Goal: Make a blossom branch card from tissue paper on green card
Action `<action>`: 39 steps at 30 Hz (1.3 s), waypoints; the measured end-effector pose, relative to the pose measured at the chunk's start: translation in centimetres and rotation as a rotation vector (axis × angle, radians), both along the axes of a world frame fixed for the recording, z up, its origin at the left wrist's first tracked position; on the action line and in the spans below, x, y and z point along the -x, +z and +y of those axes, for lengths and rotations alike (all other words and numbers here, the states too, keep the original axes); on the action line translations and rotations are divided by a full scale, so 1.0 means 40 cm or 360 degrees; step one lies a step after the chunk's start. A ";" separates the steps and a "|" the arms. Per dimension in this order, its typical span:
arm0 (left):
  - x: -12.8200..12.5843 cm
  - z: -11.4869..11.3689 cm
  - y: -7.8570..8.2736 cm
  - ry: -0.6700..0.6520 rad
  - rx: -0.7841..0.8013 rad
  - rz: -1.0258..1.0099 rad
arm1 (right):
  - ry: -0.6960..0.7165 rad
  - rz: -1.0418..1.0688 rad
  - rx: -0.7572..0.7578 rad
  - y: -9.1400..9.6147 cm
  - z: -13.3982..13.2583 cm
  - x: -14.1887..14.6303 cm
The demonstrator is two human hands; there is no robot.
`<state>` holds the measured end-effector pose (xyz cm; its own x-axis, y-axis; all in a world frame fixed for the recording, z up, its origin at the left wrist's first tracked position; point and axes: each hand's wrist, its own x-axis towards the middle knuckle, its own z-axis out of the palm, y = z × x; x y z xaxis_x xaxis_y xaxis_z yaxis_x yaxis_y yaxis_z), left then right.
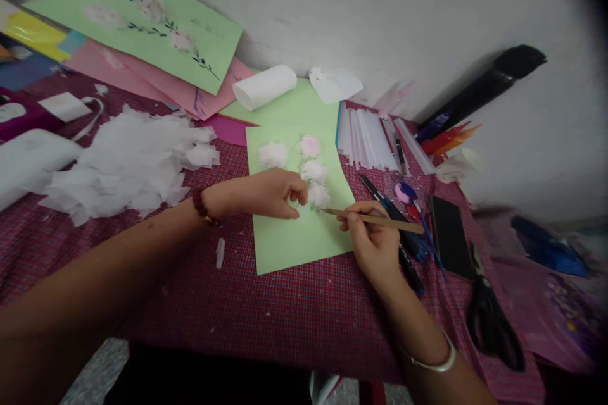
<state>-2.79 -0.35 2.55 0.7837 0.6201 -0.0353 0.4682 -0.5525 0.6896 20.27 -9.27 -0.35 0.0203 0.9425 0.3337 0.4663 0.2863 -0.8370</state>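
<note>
A light green paper sheet (294,234) lies on the red checked tablecloth (266,310) with several white and pink tissue puffs (313,171) stuck on it. My left hand (273,193) rests on the sheet, fingers pinched together beside the lowest puff; what it pinches is too small to name. My right hand (373,240) grips a thin wooden stick (375,219) like a pen, its tip touching the paper just below the lowest puff.
A heap of white tissue scraps (128,161) lies at left. A white paper roll (263,85) and coloured sheets (142,19) lean at the wall. Right of the sheet are white strips (368,139), pens (408,240), a black phone (450,237) and black scissors (491,319).
</note>
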 end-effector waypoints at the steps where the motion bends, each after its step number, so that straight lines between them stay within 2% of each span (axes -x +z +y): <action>1: -0.008 -0.011 -0.001 -0.0028 -0.0132 0.0077 | 0.0040 -0.0045 0.0004 -0.002 -0.001 0.004; 4: -0.035 -0.040 -0.016 -0.0062 -0.0371 0.0224 | 0.0123 -0.0168 0.0023 -0.012 0.001 0.011; 7: -0.048 -0.043 -0.031 -0.0051 -0.0394 0.0198 | 0.0103 -0.0207 0.0015 -0.018 0.005 0.007; 10: -0.039 -0.022 -0.029 0.0003 -0.0206 0.0067 | 0.0022 -0.0182 0.0038 -0.014 0.009 -0.002; 15: -0.004 0.016 -0.014 0.0168 0.0361 -0.0233 | -0.0063 -0.0113 0.0068 0.001 0.016 -0.008; 17: 0.000 0.018 -0.017 0.0162 0.0408 -0.0252 | -0.0082 -0.0028 0.0115 0.003 0.022 -0.009; 19: -0.007 0.010 -0.025 0.0055 0.0316 -0.0207 | -0.0095 0.0151 0.0226 -0.002 0.030 -0.014; 23: -0.035 -0.015 -0.037 -0.0127 -0.0038 -0.0051 | -0.0180 0.0671 0.0430 -0.018 0.051 -0.031; 25: -0.045 -0.021 -0.039 -0.0127 -0.0128 -0.0035 | -0.0177 0.0861 0.0431 -0.020 0.055 -0.036; 27: -0.046 -0.020 -0.039 -0.0088 -0.0113 -0.0052 | -0.0089 0.0913 0.0362 -0.015 0.049 -0.035; 29: -0.040 -0.014 -0.034 -0.0037 0.0025 -0.0116 | -0.0007 0.0816 0.0264 -0.003 0.036 -0.025; 31: -0.030 -0.007 -0.026 -0.0018 0.0274 -0.0221 | 0.0030 0.0607 0.0200 0.010 0.021 -0.012; 33: -0.020 -0.002 -0.015 -0.0052 0.0558 -0.0323 | 0.0094 0.0383 0.0164 0.020 0.009 0.002; 35: -0.015 0.000 -0.008 -0.0080 0.0712 -0.0363 | 0.0185 0.0211 0.0110 0.026 0.004 0.011; 37: -0.016 -0.001 -0.008 -0.0070 0.0624 -0.0327 | 0.0237 0.0091 0.0034 0.026 0.005 0.015; 39: -0.023 -0.002 -0.016 0.0001 0.0317 -0.0222 | 0.0234 -0.0017 -0.0024 0.023 0.007 0.014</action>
